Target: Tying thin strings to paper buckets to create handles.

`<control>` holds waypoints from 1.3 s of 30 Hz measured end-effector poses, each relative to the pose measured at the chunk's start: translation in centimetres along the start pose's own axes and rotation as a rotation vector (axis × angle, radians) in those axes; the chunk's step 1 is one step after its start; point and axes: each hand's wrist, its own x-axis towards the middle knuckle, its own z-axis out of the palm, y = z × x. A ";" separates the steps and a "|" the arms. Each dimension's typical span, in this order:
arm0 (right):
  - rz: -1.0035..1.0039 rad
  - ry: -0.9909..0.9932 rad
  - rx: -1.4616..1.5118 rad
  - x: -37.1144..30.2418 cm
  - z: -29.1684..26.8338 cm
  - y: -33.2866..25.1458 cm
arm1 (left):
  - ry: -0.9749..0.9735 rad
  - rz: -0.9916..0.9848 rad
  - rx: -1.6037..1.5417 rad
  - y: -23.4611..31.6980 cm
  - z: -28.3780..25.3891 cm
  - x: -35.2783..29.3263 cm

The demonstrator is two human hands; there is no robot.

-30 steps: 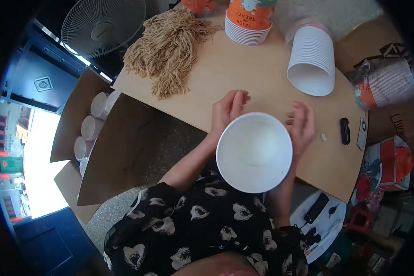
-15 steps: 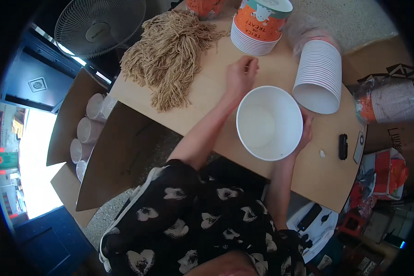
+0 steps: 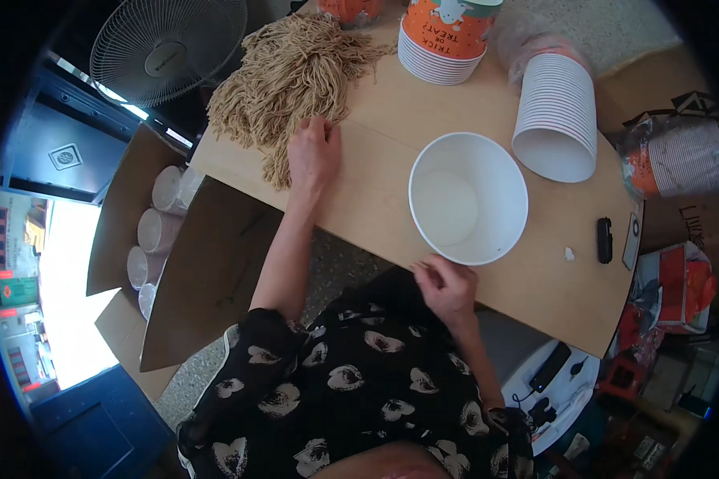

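A large white paper bucket (image 3: 499,207) stands on the table, its wide mouth facing up and its inside bare. My right hand (image 3: 449,294) is just below its near rim, at the table edge, with the fingers bent in; what they hold, if anything, is hidden. At the far left of the table lies a thick heap of tan cords (image 3: 291,76). My left hand (image 3: 315,156) is at the heap's lower right side, fingers curled against the loose strands.
A stack of orange printed buckets (image 3: 443,48) stands at the back; white nested buckets (image 3: 558,116) lie on their side at right. A black box cutter (image 3: 605,241) rests near the right edge. An open carton (image 3: 208,271) with clear tubs stands left, below a fan (image 3: 166,57).
My left hand has moved left from beside the bucket to the tan cords. My right hand has let go of the bucket's right side and come down to its near rim.
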 end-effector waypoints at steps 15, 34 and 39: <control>0.076 0.023 0.378 1.9 2.7 -2.4 | -0.570 -0.158 -0.768 6.0 -9.1 -11.2; 0.408 0.676 0.911 -5.0 -9.2 2.3 | -1.260 0.128 -0.563 8.5 -12.9 -21.6; 0.376 0.727 0.963 -4.6 -10.8 1.2 | -1.315 0.208 -0.515 9.1 -11.8 -21.6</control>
